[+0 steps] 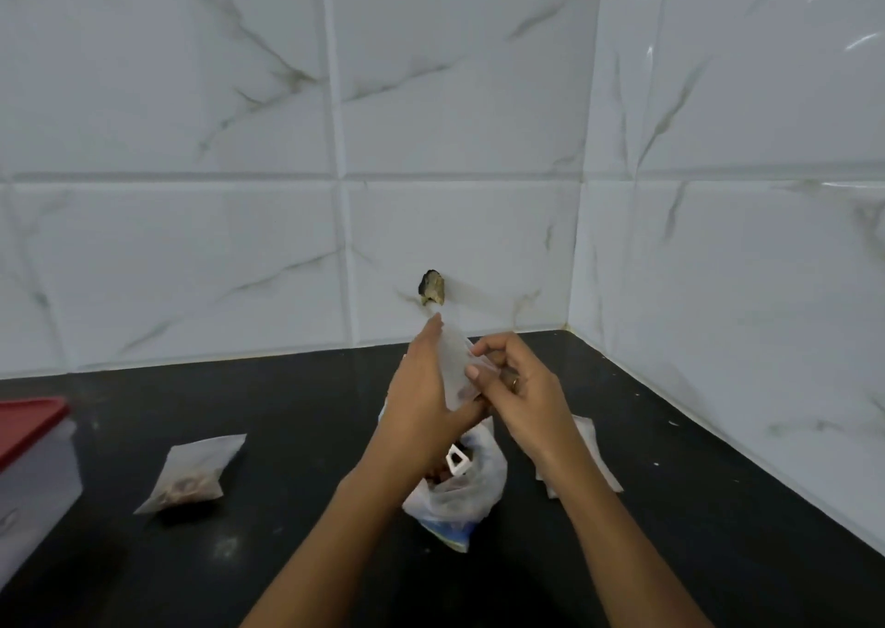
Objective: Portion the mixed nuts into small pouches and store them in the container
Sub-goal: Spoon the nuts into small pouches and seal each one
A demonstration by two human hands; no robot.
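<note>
Both hands hold a small translucent pouch upright above the black counter. My left hand grips its left side, the fingers stretched up along it. At the pouch's right edge my right hand pinches it with curled fingers. Directly below them sits the open plastic bag of mixed nuts, with a white scoop in it. A filled pouch lies on the counter to the left. At the far left edge stands the clear container with a red lid.
A stack of flat pouches lies to the right of the bag, partly behind my right forearm. White marble tiles form the back and right walls, meeting in a corner. The back wall has a chipped hole.
</note>
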